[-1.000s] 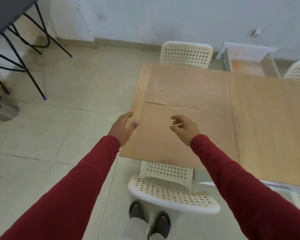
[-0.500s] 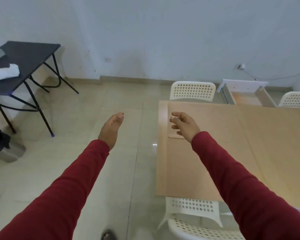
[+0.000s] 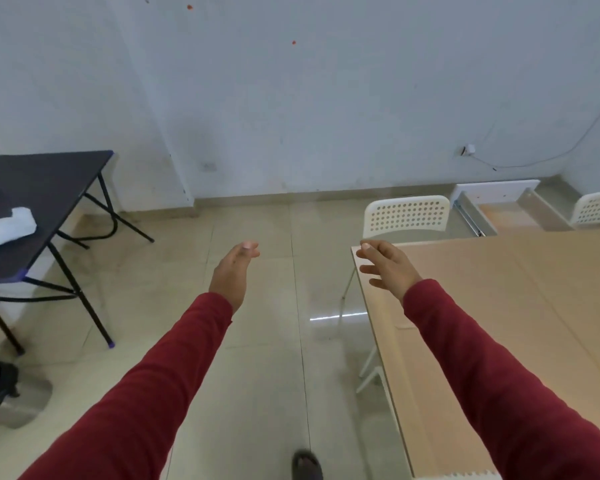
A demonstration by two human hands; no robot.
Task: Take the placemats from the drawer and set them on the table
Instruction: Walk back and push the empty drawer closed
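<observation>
Your table (image 3: 520, 306) fills the frame from three to five o'clock, its top covered by flat tan placemats (image 3: 471, 271) lying edge to edge. At two o'clock the white drawer (image 3: 499, 209) stands pulled open beyond its far edge.

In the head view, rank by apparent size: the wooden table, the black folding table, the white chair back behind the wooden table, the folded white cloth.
1. wooden table
2. black folding table
3. white chair back
4. folded white cloth
As seen only; the wooden table is nearest and cropped.
</observation>
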